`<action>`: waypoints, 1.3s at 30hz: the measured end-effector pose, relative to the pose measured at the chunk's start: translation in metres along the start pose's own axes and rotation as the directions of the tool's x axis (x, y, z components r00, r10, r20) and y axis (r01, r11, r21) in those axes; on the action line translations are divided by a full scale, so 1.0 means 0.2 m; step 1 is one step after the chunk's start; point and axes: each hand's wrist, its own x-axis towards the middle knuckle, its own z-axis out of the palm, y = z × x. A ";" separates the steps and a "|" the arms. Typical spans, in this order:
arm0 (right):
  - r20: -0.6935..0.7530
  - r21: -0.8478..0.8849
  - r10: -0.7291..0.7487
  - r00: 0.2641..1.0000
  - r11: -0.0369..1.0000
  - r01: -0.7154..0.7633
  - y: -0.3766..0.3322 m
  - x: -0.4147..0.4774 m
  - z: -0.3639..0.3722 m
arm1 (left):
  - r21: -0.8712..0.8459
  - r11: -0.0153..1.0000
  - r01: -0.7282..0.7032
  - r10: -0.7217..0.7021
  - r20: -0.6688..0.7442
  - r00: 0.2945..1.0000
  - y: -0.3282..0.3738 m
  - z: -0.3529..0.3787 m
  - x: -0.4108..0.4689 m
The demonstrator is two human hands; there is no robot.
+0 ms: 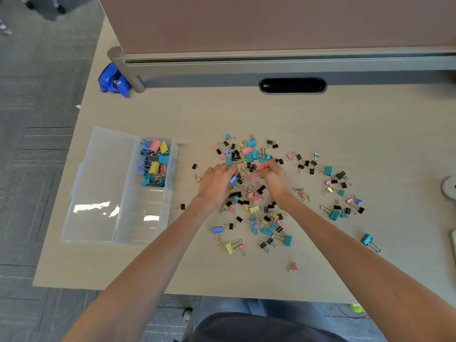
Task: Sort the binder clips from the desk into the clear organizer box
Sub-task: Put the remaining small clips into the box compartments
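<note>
Several loose binder clips (269,188) in black, teal, pink, yellow and blue lie scattered over the middle of the desk. The clear organizer box (145,213) stands open at the left, its lid (98,188) folded out flat. Several large coloured clips (155,164) fill its far compartment. My left hand (217,183) is curled over the pile and grips a blue clip (233,180). My right hand (272,175) hovers beside it with fingers curled, pinching at clips in the pile; what it holds is hidden.
A partition wall with a grey rail (271,60) runs along the back. A blue object (113,81) sits at its left post. A black cable slot (292,85) is in the desk. A round grey thing (449,187) lies at the right edge.
</note>
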 end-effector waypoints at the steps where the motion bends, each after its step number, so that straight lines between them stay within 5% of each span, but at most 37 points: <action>1: -0.006 -0.125 -0.020 1.000 0.992 0.019 0.00 0.00 -0.01 | 0.005 1.000 -0.005 0.005 -0.002 1.000 0.00 0.00 0.00; 7: 0.000 -0.635 -0.227 0.974 0.752 0.176 0.03 0.05 0.02 | -0.039 0.999 -0.002 0.001 -0.018 1.000 0.01 -0.03 0.00; 17: 0.035 -0.744 -0.359 0.933 0.614 0.264 0.00 0.05 0.06 | -0.183 0.975 0.127 -0.138 -0.044 0.990 -0.04 -0.06 -0.03; 24: 0.043 -0.767 -0.318 0.947 0.596 0.236 0.03 0.04 0.04 | -0.411 0.877 0.247 -0.271 -0.001 0.962 -0.09 -0.02 -0.03; 26: 0.052 -0.742 -0.284 0.957 0.631 0.227 0.03 0.04 0.05 | -0.554 0.758 0.344 -0.359 0.086 0.929 -0.10 -0.03 -0.02; 29: 0.064 -0.703 -0.218 0.974 0.683 0.199 0.04 0.06 0.04 | -0.814 0.344 0.469 -0.461 0.289 0.839 -0.08 -0.08 -0.02; 32: 0.055 -0.643 -0.173 0.983 0.747 0.167 0.05 0.07 0.03 | -0.872 -0.013 0.489 -0.405 0.451 0.795 -0.06 -0.13 -0.03; 36: 0.023 -0.550 -0.136 0.990 0.825 0.126 0.07 0.08 0.01 | -0.836 -0.167 0.523 -0.344 0.547 0.763 -0.03 -0.14 -0.02; 39: 0.063 -0.262 -0.011 0.998 0.965 0.027 0.04 0.08 -0.03 | -0.840 -0.106 0.533 -0.396 0.527 0.752 0.01 -0.13 0.02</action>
